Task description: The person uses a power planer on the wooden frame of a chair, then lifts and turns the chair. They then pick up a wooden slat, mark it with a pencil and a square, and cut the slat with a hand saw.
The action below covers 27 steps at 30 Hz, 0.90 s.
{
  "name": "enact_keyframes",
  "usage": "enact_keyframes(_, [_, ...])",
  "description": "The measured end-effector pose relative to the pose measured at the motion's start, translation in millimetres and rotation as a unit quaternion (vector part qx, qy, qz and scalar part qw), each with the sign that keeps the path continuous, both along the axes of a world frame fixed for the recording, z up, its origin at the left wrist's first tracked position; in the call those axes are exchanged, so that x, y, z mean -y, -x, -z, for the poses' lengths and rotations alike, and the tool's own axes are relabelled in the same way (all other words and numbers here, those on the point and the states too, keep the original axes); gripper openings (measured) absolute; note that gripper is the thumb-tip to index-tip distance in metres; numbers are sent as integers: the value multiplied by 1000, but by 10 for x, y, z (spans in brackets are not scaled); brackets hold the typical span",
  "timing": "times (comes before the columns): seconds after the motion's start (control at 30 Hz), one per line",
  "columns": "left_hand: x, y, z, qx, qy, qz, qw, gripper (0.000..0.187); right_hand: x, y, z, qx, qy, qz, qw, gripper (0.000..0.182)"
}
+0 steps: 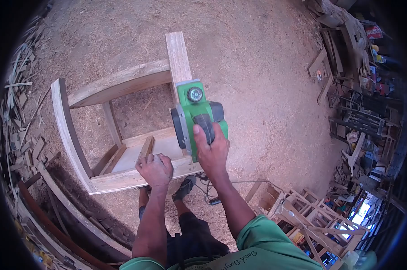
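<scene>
A green and black electric hand planer [195, 110] rests on the right-hand rail [179, 56] of a wooden frame [70, 130]. My right hand [212, 150] is wrapped around the planer's dark rear handle. On the frame's near rail [122, 178] my left hand [155, 169] presses down, its fingers curled over the wood. A curved crosspiece [120, 83] joins the two sides at the far end. Inside the near part lie a pale panel [165, 149] and short wooden slats [145, 147]. The planer hides part of the right rail beneath it.
Sawdust covers the floor [266, 103]. A power cable [239, 181] runs behind my right forearm. Wood scraps [25, 96] and long curved boards [84, 213] line the left. Wooden frames [318, 216] stand at the lower right, with piled timber [341, 49] at the upper right.
</scene>
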<state>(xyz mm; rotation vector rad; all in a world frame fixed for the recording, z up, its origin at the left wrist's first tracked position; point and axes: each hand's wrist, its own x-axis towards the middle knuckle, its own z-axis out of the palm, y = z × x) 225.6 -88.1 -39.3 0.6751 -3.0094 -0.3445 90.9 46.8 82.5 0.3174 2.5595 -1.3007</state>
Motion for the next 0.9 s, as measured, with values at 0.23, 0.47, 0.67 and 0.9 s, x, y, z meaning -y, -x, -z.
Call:
enact_keyframes(0.23, [32, -5, -38, 41, -30, 0, 999, 31, 416, 878, 15, -76, -45, -25, 996, 61])
enact_keyframes(0.47, [7, 26, -77, 30, -38, -8, 999, 29, 842, 1823, 79, -124, 10, -33, 992, 70])
enact_keyframes(0.67, [5, -14, -13, 10, -29, -7, 1000, 33, 1115, 2513, 169, -153, 8, -64, 986, 68])
enact_keyframes(0.9, [-22, -44, -14, 24, 1, -3, 1000, 37, 400, 1092, 195, -152, 14, -30, 988, 70])
